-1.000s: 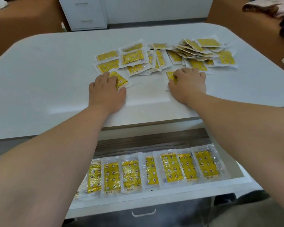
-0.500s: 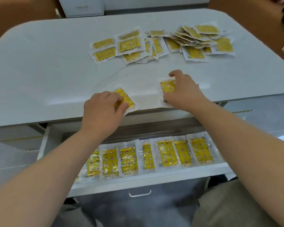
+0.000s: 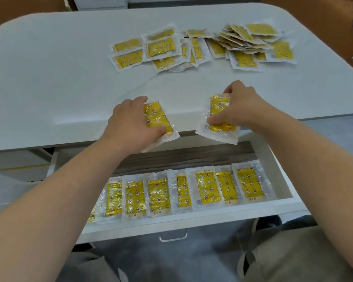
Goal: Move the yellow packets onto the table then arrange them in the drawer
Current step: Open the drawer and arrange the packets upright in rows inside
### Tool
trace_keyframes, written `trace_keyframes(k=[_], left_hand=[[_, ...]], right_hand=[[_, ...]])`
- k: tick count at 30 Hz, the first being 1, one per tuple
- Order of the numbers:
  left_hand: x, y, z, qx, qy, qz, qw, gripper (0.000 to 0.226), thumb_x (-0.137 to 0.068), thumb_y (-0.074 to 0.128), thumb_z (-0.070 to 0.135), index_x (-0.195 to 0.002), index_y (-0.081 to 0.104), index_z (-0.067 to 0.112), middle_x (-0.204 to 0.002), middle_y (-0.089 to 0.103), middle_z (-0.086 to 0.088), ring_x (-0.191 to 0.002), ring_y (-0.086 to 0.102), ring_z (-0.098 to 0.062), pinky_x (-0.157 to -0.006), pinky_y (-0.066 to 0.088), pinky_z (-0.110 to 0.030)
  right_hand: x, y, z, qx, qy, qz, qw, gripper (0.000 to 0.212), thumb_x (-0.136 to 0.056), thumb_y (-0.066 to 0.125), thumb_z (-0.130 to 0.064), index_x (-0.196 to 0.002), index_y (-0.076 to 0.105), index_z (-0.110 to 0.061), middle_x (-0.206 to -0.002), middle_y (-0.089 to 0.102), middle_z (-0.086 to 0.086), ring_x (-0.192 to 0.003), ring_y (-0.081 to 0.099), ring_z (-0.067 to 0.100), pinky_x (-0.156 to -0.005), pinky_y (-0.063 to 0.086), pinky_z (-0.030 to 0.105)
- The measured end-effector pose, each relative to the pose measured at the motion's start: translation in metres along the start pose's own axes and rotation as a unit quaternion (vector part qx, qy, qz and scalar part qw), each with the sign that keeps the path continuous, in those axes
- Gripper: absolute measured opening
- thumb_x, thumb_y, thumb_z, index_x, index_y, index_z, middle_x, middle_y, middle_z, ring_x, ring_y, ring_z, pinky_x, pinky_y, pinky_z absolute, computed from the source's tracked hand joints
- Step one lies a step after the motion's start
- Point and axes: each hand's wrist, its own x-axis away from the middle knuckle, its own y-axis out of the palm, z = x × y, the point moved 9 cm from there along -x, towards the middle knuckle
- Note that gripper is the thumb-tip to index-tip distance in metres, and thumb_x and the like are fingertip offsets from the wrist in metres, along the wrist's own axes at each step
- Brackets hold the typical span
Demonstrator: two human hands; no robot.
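Observation:
My left hand grips one yellow packet at the table's front edge, its clear wrapper hanging past the edge. My right hand pinches a second yellow packet, lifted and tilted over the edge above the open drawer. A row of several yellow packets lies side by side along the drawer's front. A spread heap of several more yellow packets lies at the far side of the white table.
The drawer's back half shows bare dark wood. A metal handle sits on the drawer front. My knees are under the drawer. A white cabinet and brown furniture stand beyond the table.
Both hands drew one packet each from the heap back to the table's front edge. The packets now overhang the edge, the right one lifted off the surface.

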Motion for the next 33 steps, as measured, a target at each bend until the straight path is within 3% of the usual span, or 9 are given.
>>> trace_keyframes(k=[3,7,9,16,22,25,28,30,33], left_hand=[[0.004,-0.002,0.003,0.041,-0.020,0.014,0.999,0.084,-0.074,0.083,0.049,-0.146,0.045,0.025,-0.133,0.051,-0.002,-0.120,0.051,-0.021,-0.096,0.042,-0.034],[0.013,0.006,0.015,0.158,-0.036,-0.009,0.987,0.023,-0.090,0.074,0.028,-0.111,0.066,0.028,-0.101,0.066,0.010,-0.092,0.063,-0.012,-0.065,0.041,-0.020],[0.021,0.013,0.027,0.172,-0.012,-0.049,0.984,0.010,-0.093,0.071,0.023,-0.100,0.069,0.029,-0.090,0.067,0.013,-0.083,0.062,-0.004,-0.060,0.040,-0.018],[0.051,0.056,0.048,0.074,0.056,-0.184,0.979,0.013,-0.092,0.072,0.027,-0.102,0.068,0.035,-0.096,0.066,0.017,-0.087,0.060,0.000,-0.064,0.042,-0.016],[0.047,0.094,0.043,0.168,-0.021,-0.231,0.958,0.023,-0.086,0.078,0.019,-0.103,0.066,0.030,-0.096,0.073,0.011,-0.087,0.068,-0.005,-0.070,0.054,-0.023],[0.044,0.103,0.048,0.197,-0.033,-0.233,0.952,0.024,-0.086,0.079,0.017,-0.103,0.065,0.027,-0.096,0.075,0.008,-0.087,0.071,-0.008,-0.081,0.060,-0.032],[0.044,0.110,0.050,0.205,-0.040,-0.238,0.949,0.025,-0.087,0.078,0.016,-0.105,0.064,0.026,-0.098,0.075,0.006,-0.090,0.071,-0.010,-0.085,0.060,-0.035],[0.047,0.115,0.049,0.207,-0.048,-0.241,0.947,0.026,-0.087,0.078,0.016,-0.106,0.064,0.026,-0.099,0.075,0.006,-0.091,0.071,-0.011,-0.087,0.060,-0.037],[0.049,0.123,0.047,0.212,-0.057,-0.244,0.944,0.026,-0.087,0.078,0.015,-0.107,0.064,0.025,-0.099,0.075,0.005,-0.091,0.072,-0.012,-0.088,0.060,-0.039]], right_hand=[[0.003,-0.002,-0.005,-0.017,-0.042,-0.015,0.999,0.076,-0.069,0.093,-0.036,-0.126,0.045,-0.024,-0.115,0.057,0.001,-0.099,0.060,0.021,-0.075,0.053,0.035],[0.015,0.007,-0.018,-0.006,-0.105,-0.105,0.989,0.036,-0.079,0.086,-0.029,-0.106,0.061,-0.026,-0.101,0.070,-0.002,-0.087,0.071,0.018,-0.076,0.062,0.038],[0.028,0.012,-0.023,0.027,-0.133,-0.175,0.975,0.027,-0.082,0.084,-0.025,-0.100,0.064,-0.027,-0.094,0.076,-0.003,-0.082,0.075,0.018,-0.080,0.063,0.041],[0.042,0.045,0.031,0.315,-0.094,-0.324,0.887,0.024,-0.085,0.076,-0.014,-0.096,0.061,-0.029,-0.096,0.068,-0.004,-0.087,0.070,0.018,-0.074,0.058,0.033],[0.023,0.070,0.100,0.269,0.034,-0.381,0.884,0.041,-0.088,0.075,-0.002,-0.126,0.064,-0.011,-0.101,0.068,0.005,-0.085,0.072,0.024,-0.078,0.064,0.041],[0.021,0.086,0.112,0.189,0.048,-0.404,0.894,0.040,-0.088,0.074,-0.001,-0.124,0.063,-0.016,-0.107,0.071,0.006,-0.094,0.072,0.025,-0.084,0.063,0.042],[0.019,0.101,0.114,0.163,0.039,-0.407,0.898,0.033,-0.089,0.075,-0.005,-0.115,0.063,-0.021,-0.106,0.071,0.003,-0.087,0.072,0.019,-0.070,0.063,0.031],[0.014,0.107,0.115,0.216,0.007,-0.382,0.899,0.029,-0.088,0.078,-0.014,-0.112,0.063,-0.022,-0.104,0.071,0.001,-0.083,0.070,0.015,-0.062,0.058,0.025],[0.010,0.110,0.114,0.345,-0.055,-0.318,0.881,0.043,-0.083,0.082,-0.031,-0.120,0.064,-0.021,-0.103,0.067,-0.003,-0.085,0.064,0.016,-0.071,0.053,0.029]])
